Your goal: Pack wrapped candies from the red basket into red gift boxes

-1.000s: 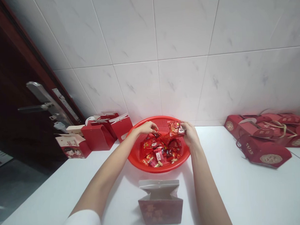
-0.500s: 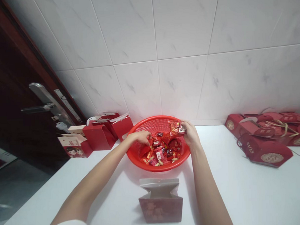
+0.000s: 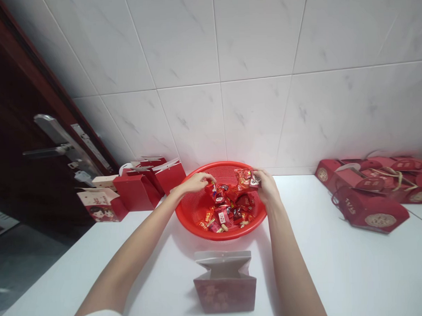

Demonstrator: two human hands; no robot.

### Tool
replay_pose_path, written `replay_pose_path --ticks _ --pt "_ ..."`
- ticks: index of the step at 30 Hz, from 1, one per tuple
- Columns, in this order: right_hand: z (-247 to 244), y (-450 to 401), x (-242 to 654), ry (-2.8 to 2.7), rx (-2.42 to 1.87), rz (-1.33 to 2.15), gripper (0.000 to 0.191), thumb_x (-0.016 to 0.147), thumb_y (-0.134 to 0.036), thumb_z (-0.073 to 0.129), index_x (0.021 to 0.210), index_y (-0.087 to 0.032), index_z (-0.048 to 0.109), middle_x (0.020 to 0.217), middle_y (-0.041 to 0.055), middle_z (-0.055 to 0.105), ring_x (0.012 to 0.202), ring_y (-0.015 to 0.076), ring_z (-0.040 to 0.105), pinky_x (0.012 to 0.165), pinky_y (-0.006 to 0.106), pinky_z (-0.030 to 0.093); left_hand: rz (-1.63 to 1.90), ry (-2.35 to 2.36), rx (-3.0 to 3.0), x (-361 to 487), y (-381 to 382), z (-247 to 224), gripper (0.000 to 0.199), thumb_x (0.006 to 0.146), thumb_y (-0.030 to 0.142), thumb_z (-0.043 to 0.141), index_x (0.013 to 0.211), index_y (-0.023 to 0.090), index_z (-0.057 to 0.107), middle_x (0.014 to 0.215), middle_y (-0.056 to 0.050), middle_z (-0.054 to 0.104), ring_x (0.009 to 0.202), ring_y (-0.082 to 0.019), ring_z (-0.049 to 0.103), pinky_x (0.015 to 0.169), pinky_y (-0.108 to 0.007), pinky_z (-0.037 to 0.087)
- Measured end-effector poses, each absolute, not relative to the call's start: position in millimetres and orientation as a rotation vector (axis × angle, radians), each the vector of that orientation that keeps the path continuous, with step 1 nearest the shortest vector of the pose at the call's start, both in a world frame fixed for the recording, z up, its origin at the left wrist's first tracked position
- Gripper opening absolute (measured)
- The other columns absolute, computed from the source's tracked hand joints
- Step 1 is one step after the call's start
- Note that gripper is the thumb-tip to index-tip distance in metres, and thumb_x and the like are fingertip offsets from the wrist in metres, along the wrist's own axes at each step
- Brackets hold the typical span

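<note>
A red plastic colander (image 3: 185, 219) holds several wrapped candies (image 3: 223, 216), mostly in red wrappers, and a few peanuts. At its left side my left hand (image 3: 197, 182) is raised near the rim, its fingers pinched on a red-wrapped candy (image 3: 212, 189). Over the right rim, my right hand (image 3: 266, 186) grips wrapped candies (image 3: 254, 180), some red and one dark with white print; how many sit in the palm is hidden. In front of the colander stands a dusky red paper gift bag (image 3: 226, 294), its top open towards me.
Several red gift bags (image 3: 137, 191) stand at the left by the wall, one with a cartoon face (image 3: 102, 211). Red candy boxes (image 3: 372, 216), some with cord handles, are grouped at the right. A dark door (image 3: 16, 115) with a metal handle lies beyond the white table's (image 3: 160, 281) left edge.
My left hand has risen from among the candies towards the upper left of the colander, with a red-wrapped candy in its fingers. My right hand keeps its hold and place.
</note>
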State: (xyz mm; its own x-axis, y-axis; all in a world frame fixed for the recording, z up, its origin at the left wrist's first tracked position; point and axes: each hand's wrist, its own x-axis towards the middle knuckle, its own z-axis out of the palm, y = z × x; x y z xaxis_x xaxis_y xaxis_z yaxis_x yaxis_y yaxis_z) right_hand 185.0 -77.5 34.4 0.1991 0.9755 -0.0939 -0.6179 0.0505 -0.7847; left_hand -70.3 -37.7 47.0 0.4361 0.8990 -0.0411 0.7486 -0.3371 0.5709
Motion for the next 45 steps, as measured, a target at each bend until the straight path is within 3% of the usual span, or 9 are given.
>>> replay_pose_path --ticks 3,6,8,14,22,25,29,36,45 --pt "34 -77 186 -0.56 -0.816 1.316 0.01 0.057 -0.011 0.063 0.065 -0.017 0.066 0.062 -0.0012 0.068 0.056 0.0126 0.059 0.053 0.023 0.048 0.391 1.439 2.09 -71 -35 44 0.028 0.078 0.028 0.046 0.084 0.016 0.071 0.086 -0.004 0.072 0.079 -0.019 0.064 0.073 -0.027 0.049" --pt "33 -77 186 -0.574 -0.812 1.318 0.01 0.057 -0.011 0.065 0.066 -0.017 0.066 0.061 -0.0013 0.067 0.056 0.0132 0.06 0.054 0.025 0.049 0.406 1.448 2.18 -75 -36 43 0.022 0.076 0.035 0.057 0.082 0.017 0.068 0.088 -0.004 0.072 0.078 -0.019 0.063 0.074 -0.027 0.048" --pt "33 -76 186 -0.576 -0.813 1.319 0.01 0.058 -0.012 0.066 0.066 -0.017 0.066 0.061 -0.0012 0.067 0.056 0.0136 0.06 0.054 0.025 0.049 0.428 1.494 2.262 -78 -36 42 0.022 0.072 0.029 0.06 0.087 0.016 0.068 0.091 -0.004 0.071 0.079 -0.019 0.062 0.074 -0.028 0.048" --pt "32 -77 186 -0.586 -0.82 1.311 0.011 0.059 -0.013 0.066 0.069 -0.018 0.066 0.063 -0.0017 0.068 0.057 0.0137 0.061 0.055 0.025 0.049 0.492 1.491 2.364 -82 -38 40 0.057 0.061 0.011 0.05 0.116 0.018 0.064 0.106 -0.003 0.071 0.085 -0.02 0.064 0.074 -0.027 0.05" --pt "35 -79 185 -0.58 -0.837 1.307 0.011 0.057 -0.015 0.065 0.067 -0.018 0.066 0.062 -0.0021 0.067 0.057 0.0131 0.059 0.055 0.025 0.048 0.408 1.574 2.389 -80 -42 40 0.065 0.073 0.019 0.061 0.138 0.017 0.056 0.13 -0.008 0.066 0.097 -0.023 0.066 0.087 -0.031 0.051" --pt "35 -79 185 -0.587 -0.841 1.309 0.011 0.056 -0.015 0.065 0.066 -0.018 0.065 0.061 -0.0024 0.066 0.056 0.0133 0.059 0.054 0.026 0.048 0.424 1.628 2.422 -80 -42 37 0.071 0.072 0.011 0.057 0.143 0.016 0.051 0.139 -0.01 0.061 0.111 -0.024 0.064 0.096 -0.031 0.049" --pt "37 -81 185 -0.585 -0.848 1.309 0.011 0.056 -0.015 0.065 0.066 -0.018 0.065 0.059 -0.0022 0.066 0.055 0.0133 0.058 0.054 0.025 0.047 0.434 1.655 2.45 -81 -41 35 0.069 0.074 0.007 0.052 0.143 0.016 0.05 0.138 -0.009 0.062 0.116 -0.024 0.062 0.1 -0.031 0.047" --pt "41 -84 183 -0.566 -0.849 1.304 0.01 0.053 -0.015 0.063 0.063 -0.018 0.066 0.058 -0.003 0.066 0.055 0.0121 0.057 0.052 0.023 0.046 0.419 1.582 2.394 -84 -42 33 0.068 0.082 0.03 0.061 0.147 0.017 0.047 0.126 -0.011 0.068 0.103 -0.025 0.067 0.092 -0.034 0.051" --pt "41 -84 183 -0.568 -0.854 1.303 0.009 0.054 -0.015 0.064 0.063 -0.019 0.065 0.059 -0.0032 0.066 0.056 0.012 0.058 0.053 0.023 0.047 0.442 1.541 2.394 -81 -44 34 0.064 0.069 0.005 0.047 0.13 0.02 0.061 0.128 -0.005 0.068 0.107 -0.021 0.067 0.091 -0.029 0.052"
